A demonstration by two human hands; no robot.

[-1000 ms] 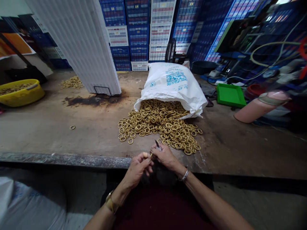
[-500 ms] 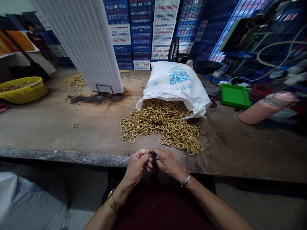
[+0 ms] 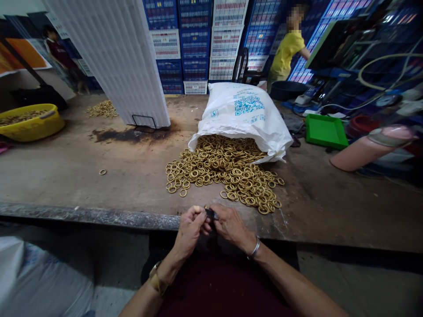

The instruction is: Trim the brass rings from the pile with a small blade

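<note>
At the table's front edge, my left hand (image 3: 191, 229) is closed in a pinch on a gold-coloured ring (image 3: 205, 206), of which only a sliver shows. My right hand (image 3: 230, 223) is closed round a small dark tool (image 3: 211, 214) with a flat, blade-like end. That end reaches to my left fingertips, against or very near the ring; contact is too small to tell. Just beyond my hands lies a heap of similar gold rings (image 3: 243, 182), spilling from the mouth of a white woven sack (image 3: 224, 108) with blue print.
A lone ring (image 3: 103, 172) lies at left, near a yellow basin (image 3: 49, 125). A white corrugated panel (image 3: 132, 66) stands behind. At right are a green tray (image 3: 325, 132) and a pink bottle (image 3: 360, 152). One person (image 3: 286, 53) is behind the table, another far left.
The dark tool has turned and now lies across at my left fingertips, covering more of the ring. A person in yellow has come into view at the back right.
</note>
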